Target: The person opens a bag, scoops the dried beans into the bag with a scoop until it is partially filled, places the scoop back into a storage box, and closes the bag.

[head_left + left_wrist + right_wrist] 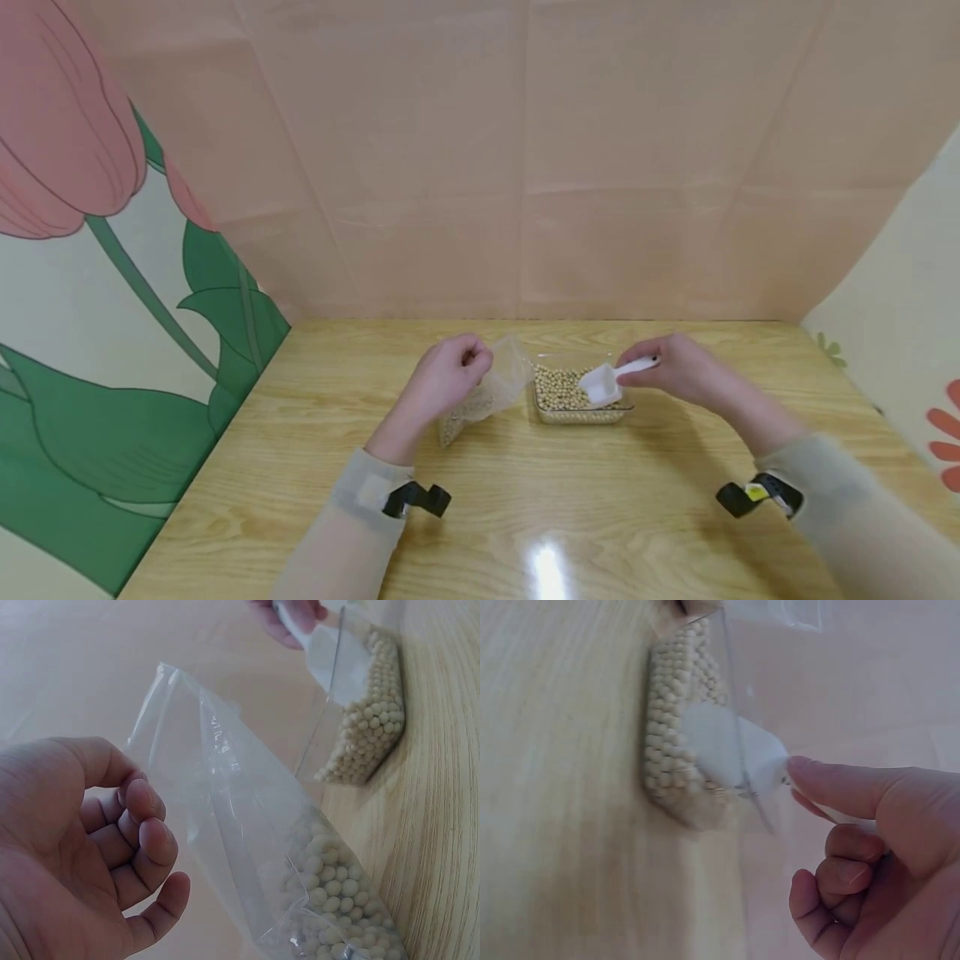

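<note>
A white plastic scoop (602, 386) is tilted over pale round beans (557, 387) in a clear rectangular container (580, 417) on the wood-grain counter (480, 517).
The right hand (678, 371) pinches its handle; the left hand (446, 375), fingers curled, seems to pinch an edge of the clear plastic bag (510, 373) just beside. To scoop well, one should keep the scoop level and the bag wide. Whether the scoop touches the beans I cannot tell; the right wrist view is blurred, and the left grip is partly hidden.
</note>
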### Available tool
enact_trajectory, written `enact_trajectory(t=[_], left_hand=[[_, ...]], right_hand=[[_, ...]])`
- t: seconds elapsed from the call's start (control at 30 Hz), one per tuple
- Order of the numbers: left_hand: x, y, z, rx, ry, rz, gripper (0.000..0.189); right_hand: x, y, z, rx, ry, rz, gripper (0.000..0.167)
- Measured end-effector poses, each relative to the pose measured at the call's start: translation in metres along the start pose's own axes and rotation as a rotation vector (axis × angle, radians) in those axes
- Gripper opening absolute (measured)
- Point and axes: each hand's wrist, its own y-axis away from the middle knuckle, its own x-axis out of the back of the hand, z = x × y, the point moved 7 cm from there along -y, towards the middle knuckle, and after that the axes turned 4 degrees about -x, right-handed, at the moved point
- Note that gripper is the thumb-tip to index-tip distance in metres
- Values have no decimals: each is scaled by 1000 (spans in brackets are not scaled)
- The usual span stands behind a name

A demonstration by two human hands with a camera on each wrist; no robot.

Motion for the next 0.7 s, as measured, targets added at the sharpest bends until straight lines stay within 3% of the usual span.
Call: enact_trajectory(t=[0.4, 0.7], left_hand=[[0, -1, -2, -1, -11, 4, 24], [0, -2, -2, 4, -12, 0, 23]], right_hand=[[-35, 1, 30, -142, -331, 9, 46], [-54, 0, 35, -188, -423, 15, 57]])
